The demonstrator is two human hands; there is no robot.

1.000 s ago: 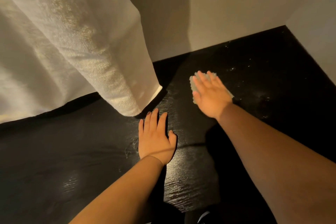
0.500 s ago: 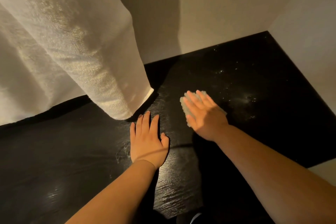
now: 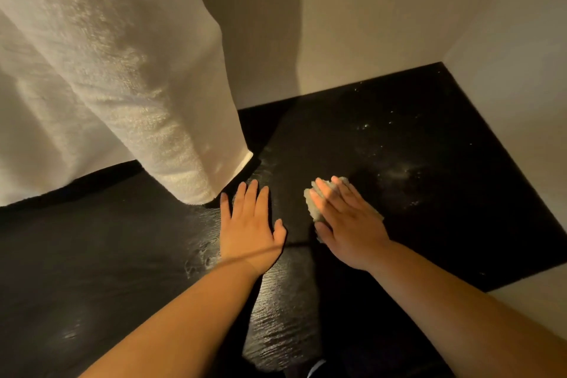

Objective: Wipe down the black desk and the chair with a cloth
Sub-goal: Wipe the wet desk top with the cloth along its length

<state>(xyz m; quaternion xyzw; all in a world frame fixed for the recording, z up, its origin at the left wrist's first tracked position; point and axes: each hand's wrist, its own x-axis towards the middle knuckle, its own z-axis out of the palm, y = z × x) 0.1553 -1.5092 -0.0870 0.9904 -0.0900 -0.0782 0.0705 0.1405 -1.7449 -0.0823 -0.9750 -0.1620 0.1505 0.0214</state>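
Observation:
The black desk [image 3: 429,181] fills the lower part of the head view and runs into a wall corner at the right. My right hand [image 3: 349,221] lies flat with straight fingers on a small pale grey cloth [image 3: 313,205], pressing it onto the desk near the middle. Only the cloth's edges show round the fingers. My left hand [image 3: 250,224] rests flat on the desk just left of it, fingers straight and holding nothing. White dust specks [image 3: 402,175] lie on the desk to the right of the cloth. No chair is in view.
A white towel [image 3: 122,86] hangs from above at the left, its lower corner almost touching the desk just beyond my left hand. Pale walls [image 3: 383,24] close the desk at the back and right. The desk's front right edge [image 3: 503,288] shows pale floor beyond.
My right hand has slid the cloth back toward me and to the left, nearer my left hand. The left hand has stayed flat in the same spot.

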